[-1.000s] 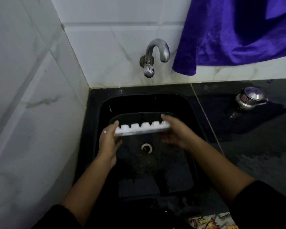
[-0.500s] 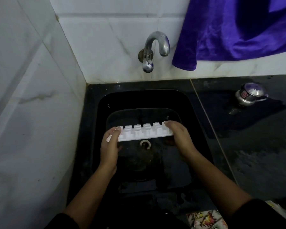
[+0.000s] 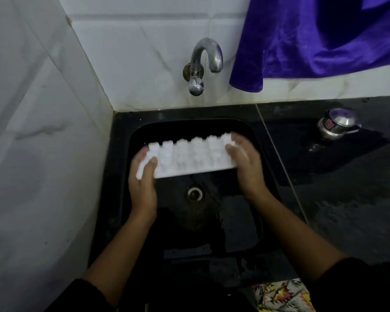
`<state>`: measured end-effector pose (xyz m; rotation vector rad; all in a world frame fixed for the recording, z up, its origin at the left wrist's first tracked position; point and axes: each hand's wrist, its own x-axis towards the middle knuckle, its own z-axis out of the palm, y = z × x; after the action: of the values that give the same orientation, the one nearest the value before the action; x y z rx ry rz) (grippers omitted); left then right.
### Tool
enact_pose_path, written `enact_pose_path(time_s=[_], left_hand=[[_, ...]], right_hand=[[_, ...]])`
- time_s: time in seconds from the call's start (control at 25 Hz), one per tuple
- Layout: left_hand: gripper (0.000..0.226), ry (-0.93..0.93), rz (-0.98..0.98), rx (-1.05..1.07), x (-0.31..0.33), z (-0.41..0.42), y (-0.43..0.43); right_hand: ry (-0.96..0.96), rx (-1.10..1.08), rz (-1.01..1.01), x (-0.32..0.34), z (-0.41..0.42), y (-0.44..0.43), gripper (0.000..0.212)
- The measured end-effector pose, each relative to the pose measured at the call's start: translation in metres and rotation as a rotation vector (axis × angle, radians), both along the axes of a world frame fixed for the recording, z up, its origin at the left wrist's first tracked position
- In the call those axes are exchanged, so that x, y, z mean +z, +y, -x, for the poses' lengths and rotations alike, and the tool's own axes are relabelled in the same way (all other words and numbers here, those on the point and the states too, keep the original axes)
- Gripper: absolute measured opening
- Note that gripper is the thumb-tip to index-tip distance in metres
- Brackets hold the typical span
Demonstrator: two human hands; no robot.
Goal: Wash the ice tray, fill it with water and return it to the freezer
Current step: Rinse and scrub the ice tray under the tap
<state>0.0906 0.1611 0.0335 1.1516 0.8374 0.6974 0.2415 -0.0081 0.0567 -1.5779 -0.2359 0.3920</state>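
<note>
A white plastic ice tray hangs over the black sink, upside down, its moulded cube bumps facing me. My left hand grips its left end, thumb on top. My right hand holds its right end, fingers curled over the far corner. The tray is blurred by motion and tilted toward me. The steel tap on the wall above runs no water.
A steel drain sits in the wet sink bottom. White marble tiles close in the left side and back. A purple cloth hangs at upper right. A small steel lidded pot stands on the wet black counter.
The tray has tipped from nearly edge-on to showing its whole underside, and it has risen a little toward the back of the sink. Both hands kept their hold.
</note>
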Motion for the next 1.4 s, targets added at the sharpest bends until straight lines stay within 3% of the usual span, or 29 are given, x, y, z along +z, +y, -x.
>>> enact_pose_path(time_s=[0.08, 0.12, 0.24, 0.36, 0.4, 0.48, 0.56, 0.64, 0.76, 0.8, 0.92, 1.04, 1.2, 1.32, 1.4], left_hand=[[0.021, 0.249, 0.255, -0.047, -0.021, 0.013, -0.019], [0.022, 0.291, 0.276, -0.048, -0.029, 0.021, -0.027], [0.026, 0.273, 0.149, 0.005, -0.043, 0.036, -0.044], [0.018, 0.385, 0.415, -0.028, -0.026, 0.016, -0.045], [0.019, 0.339, 0.409, -0.036, -0.018, 0.008, -0.044], [0.028, 0.160, 0.207, 0.090, 0.008, -0.008, -0.046], [0.035, 0.003, -0.011, 0.186, 0.023, -0.011, -0.059], [0.042, 0.071, -0.105, 0.201, 0.013, -0.013, -0.074], [0.037, 0.269, 0.188, 0.175, -0.015, -0.014, -0.102], [0.030, 0.262, 0.230, 0.223, -0.019, -0.015, -0.113], [0.026, 0.251, 0.093, 0.344, -0.019, -0.014, -0.137], [0.018, 0.328, 0.283, 0.347, -0.006, -0.015, -0.158], [0.023, 0.389, 0.328, 0.311, 0.015, -0.018, -0.173], [0.042, 0.443, 0.307, 0.200, 0.026, -0.020, -0.192], [0.069, 0.448, 0.298, 0.133, 0.029, -0.022, -0.212]], right_hand=[[0.292, 0.042, 0.215, -0.022, 0.009, -0.009, 0.014], [0.345, 0.077, 0.289, -0.030, 0.011, -0.017, 0.020], [0.277, 0.115, 0.232, -0.046, 0.013, -0.032, 0.034], [0.564, 0.220, 0.379, -0.030, 0.002, -0.027, 0.029], [0.514, 0.252, 0.346, -0.019, -0.010, -0.025, 0.026], [0.263, 0.206, 0.171, 0.005, -0.035, -0.021, 0.021], [0.069, 0.199, -0.027, 0.026, -0.044, -0.033, 0.034], [-0.038, 0.210, 0.002, 0.015, -0.048, -0.052, 0.040], [0.282, 0.420, 0.310, -0.008, -0.052, -0.070, 0.027], [0.316, 0.470, 0.336, -0.016, -0.053, -0.077, 0.028], [0.123, 0.432, 0.248, -0.034, -0.061, -0.091, 0.039], [0.306, 0.635, 0.420, -0.021, -0.064, -0.110, 0.035], [0.092, 0.828, 0.370, -0.014, -0.083, -0.149, 0.054], [-0.261, 0.748, 0.419, -0.027, -0.096, -0.178, 0.027], [-0.394, 0.617, 0.452, -0.028, -0.105, -0.199, 0.024]])
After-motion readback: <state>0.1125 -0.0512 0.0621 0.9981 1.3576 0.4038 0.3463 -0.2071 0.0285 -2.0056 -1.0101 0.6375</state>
